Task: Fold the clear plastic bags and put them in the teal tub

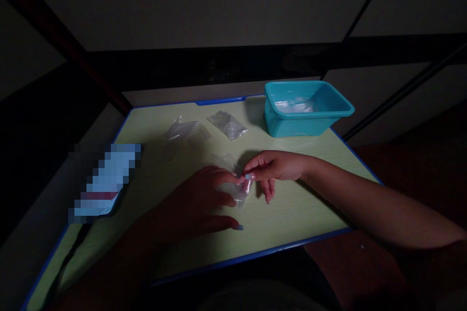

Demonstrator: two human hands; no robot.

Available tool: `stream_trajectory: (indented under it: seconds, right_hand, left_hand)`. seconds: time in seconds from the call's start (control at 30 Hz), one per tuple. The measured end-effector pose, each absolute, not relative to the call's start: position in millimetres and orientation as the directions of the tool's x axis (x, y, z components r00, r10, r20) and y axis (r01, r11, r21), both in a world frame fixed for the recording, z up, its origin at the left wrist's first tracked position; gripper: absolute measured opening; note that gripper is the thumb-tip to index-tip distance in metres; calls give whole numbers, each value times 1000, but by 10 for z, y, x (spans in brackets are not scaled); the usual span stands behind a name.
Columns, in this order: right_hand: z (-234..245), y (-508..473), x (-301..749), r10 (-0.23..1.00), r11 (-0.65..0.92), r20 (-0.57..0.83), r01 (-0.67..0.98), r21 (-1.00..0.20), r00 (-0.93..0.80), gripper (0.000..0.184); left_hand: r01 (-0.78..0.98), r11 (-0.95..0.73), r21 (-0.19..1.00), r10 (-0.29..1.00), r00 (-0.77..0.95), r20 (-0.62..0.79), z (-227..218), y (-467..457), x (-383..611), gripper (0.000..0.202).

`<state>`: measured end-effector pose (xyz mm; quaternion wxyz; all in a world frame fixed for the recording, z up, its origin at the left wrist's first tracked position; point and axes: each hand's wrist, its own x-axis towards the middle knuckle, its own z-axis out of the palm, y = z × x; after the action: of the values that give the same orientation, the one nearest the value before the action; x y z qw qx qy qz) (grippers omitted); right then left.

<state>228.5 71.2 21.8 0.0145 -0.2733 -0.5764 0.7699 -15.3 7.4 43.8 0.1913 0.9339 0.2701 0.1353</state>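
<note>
A pale table (292, 221) bears a turquoise tub (301, 126) at its far right. The left hand (199, 197) spreads its fingers by a clear plastic bag (243, 198) near the table's middle; the right hand (275, 165) pinches the bag's edge between thumb and finger. Two more bags (226, 124) lie beyond.

Pixelated device (113, 175) — perhaps phone — on table (299, 214), left; dark cord (70, 257); panels (204, 5) behind.

We have passage along the middle of the pale-green, blue-edged tabletop's (279, 221) near side. A turquoise, rectangular plastic tub (301, 127) blocks our far right; a pixelated, pale-blue slab (105, 180), our left.
</note>
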Motion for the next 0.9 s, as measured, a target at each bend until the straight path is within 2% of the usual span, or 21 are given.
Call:
stream_trajectory:
  seconds: [0.07,0.17,0.27,0.37,0.53,0.67,0.9]
  right_hand:
    - [229,707,2279,348,-334,-415,302,-893,-841,45]
    - [238,703,2268,359,-333,-429,316,-888,-829,46]
    - [240,697,2255,379,-340,-442,322,-884,-813,45]
    - [237,693,2246,407,-349,-449,319,-881,-796,42]
    - [235,692,2242,426,-371,-474,329,-868,-770,42]
    - [238,691,2238,444,-383,-491,336,-860,-750,42]
    - [261,676,2218,467,-407,-492,315,-857,-735,23]
  left_hand:
    - [423,-802,423,530,830,176,446,58,-141,35]
    - [444,-820,361,511,852,112,435,38,-137,33]
    - [454,-821,347,506,860,72,435,14,-139,40]
    - [434,-823,368,490,869,70,450,-12,-130,42]
    - [396,-830,393,450,892,51,437,-19,-84,32]
    - [423,-799,428,472,882,9,399,-5,-72,28]
    - [425,-766,483,476,879,-19,454,-9,-102,33]
